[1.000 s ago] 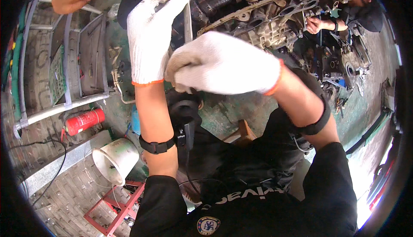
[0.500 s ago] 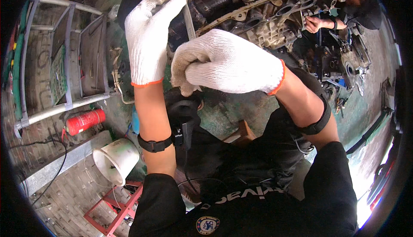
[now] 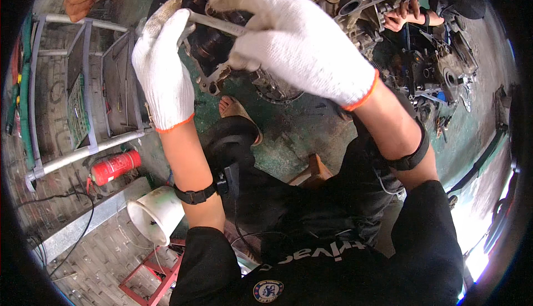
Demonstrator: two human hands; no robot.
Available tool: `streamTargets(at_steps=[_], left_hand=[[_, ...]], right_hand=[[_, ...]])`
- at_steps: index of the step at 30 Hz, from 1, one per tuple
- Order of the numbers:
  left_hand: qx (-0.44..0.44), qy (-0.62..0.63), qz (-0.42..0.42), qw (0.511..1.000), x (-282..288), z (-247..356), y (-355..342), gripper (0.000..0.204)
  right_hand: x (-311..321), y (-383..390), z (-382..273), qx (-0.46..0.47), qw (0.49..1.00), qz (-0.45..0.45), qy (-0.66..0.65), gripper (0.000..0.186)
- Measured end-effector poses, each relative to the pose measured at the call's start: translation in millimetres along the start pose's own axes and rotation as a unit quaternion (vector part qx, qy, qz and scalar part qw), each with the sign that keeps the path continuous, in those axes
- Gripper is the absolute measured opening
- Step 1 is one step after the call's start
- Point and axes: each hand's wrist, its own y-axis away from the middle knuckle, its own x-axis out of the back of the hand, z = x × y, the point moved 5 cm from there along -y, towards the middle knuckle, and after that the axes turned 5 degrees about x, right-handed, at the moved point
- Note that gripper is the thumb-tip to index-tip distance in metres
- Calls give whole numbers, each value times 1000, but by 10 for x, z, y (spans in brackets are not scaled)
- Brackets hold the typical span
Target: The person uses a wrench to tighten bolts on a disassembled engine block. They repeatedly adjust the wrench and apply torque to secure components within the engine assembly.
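Nearest the view, a black strap (image 3: 194, 196) is worn on each forearm, and both hands are covered by white gloves, probably as a guard against grease. One end of a silver wrench (image 3: 217, 24) is pinched by the bent fingers of the left hand (image 3: 164, 81). The other end is met by the right hand (image 3: 308, 45), its forefinger and thumb parted around the shaft; how firmly it is gripped there cannot be told, since that end is lost in the glove. The wrench lies across the gap between the gloves, over the near side of the engine (image 3: 365, 1); by being taken at both ends, it is presumably kept steady.

Lower down, a wooden stool (image 3: 316, 170) is seen on the floor. To the left, a white bucket (image 3: 168, 209) is placed beside a red metal frame (image 3: 143, 293); its pale inner wall is shown, but any contents cannot be made out. Beyond it are a red fire extinguisher (image 3: 115, 167) and a metal rack (image 3: 91, 146), in which a green panel (image 3: 79, 109) is held. Farther off, the engine's end is touched by another person's hand (image 3: 394, 21).
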Motion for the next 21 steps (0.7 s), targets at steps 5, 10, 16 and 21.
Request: streamTargets(at_steps=[5, 10, 16, 21], left_hand=[[-32, -132, -58, 989, -54, 16, 32, 30], [-21, -148, -62, 987, -90, 21, 56, 29], [-67, -213, -56, 973, -175, 57, 76, 29], [-73, -214, -43, 973, -181, 22, 61, 28]], right_hand=[[259, -80, 151, 66, 989, 56, 117, 34], [307, -94, 98, 32, 996, 38, 78, 33], [490, 71, -277, -192, 974, -70, -100, 33], [409, 28, -157, -156, 978, -19, -140, 33]])
